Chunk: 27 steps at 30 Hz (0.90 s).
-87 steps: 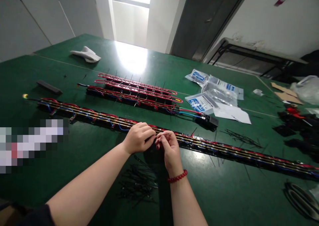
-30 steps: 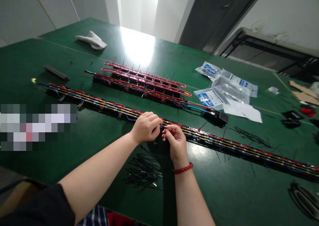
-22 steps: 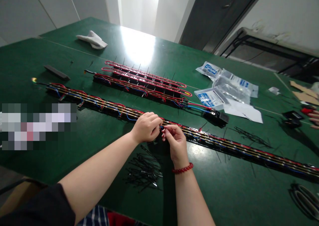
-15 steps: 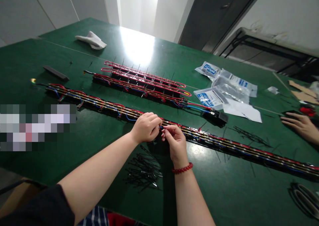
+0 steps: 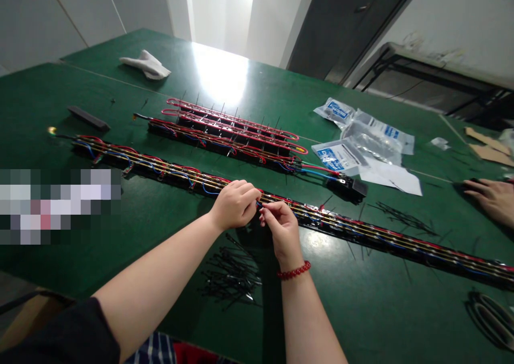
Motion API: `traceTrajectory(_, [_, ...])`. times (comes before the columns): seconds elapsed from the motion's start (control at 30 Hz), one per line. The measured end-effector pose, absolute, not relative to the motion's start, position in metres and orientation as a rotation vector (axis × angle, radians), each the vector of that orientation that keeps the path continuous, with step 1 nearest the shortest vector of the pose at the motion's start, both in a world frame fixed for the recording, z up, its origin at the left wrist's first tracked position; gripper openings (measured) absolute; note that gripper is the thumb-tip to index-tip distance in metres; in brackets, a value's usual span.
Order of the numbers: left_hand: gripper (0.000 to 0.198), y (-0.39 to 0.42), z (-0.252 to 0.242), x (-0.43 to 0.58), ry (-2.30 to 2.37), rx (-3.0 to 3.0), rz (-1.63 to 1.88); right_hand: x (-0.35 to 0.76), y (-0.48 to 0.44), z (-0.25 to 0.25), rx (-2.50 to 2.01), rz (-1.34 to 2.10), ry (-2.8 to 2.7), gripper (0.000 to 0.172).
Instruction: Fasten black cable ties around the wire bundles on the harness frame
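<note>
A long black strip with red, blue and yellow wires (image 5: 172, 170) crosses the green table in front of me. Over its middle, my left hand (image 5: 236, 203) is closed, its fingers curled down against the wires. Just to the right, my right hand (image 5: 281, 222) pinches thumb and forefinger together at the strip's near edge. A bit of blue wire shows between the two hands, but what the fingertips grip is too small to make out. Below my hands lies a loose pile of black cable ties (image 5: 233, 273).
Behind the strip lies a wired assembly with red loops (image 5: 236, 131). Plastic bags (image 5: 373, 134) and white paper (image 5: 391, 176) are at the right, more cable ties (image 5: 405, 218) nearer. Scissors (image 5: 492, 318) lie front right. Another person's hand (image 5: 490, 198) rests at the right edge.
My hands hold almost the same position at the strip. The other person's hand at the right edge has shifted slightly to the right.
</note>
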<state>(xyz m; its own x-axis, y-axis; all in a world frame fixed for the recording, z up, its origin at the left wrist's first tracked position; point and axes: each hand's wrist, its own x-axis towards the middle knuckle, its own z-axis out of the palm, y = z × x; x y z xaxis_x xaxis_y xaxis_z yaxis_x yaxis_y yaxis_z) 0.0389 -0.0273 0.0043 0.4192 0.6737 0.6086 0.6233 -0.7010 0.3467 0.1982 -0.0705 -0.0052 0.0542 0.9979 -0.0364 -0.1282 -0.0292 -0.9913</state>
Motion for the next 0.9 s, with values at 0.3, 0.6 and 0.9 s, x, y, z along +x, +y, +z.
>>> traceTrajectory(0.3, [0.016,-0.027,0.004,0.039,1.19,2.582,1.166,0.199,-0.07,-0.006,-1.153,1.276,-1.066,0.016])
traceTrajectory(0.6, [0.014,-0.028,0.003,0.04,1.188,2.594,1.183,0.2,-0.071,-0.006,-1.151,1.298,-1.071,0.016])
traceTrajectory(0.9, [0.015,-0.04,0.004,0.03,1.383,2.606,1.292,0.201,-0.068,-0.009,-1.112,1.314,-1.11,0.02])
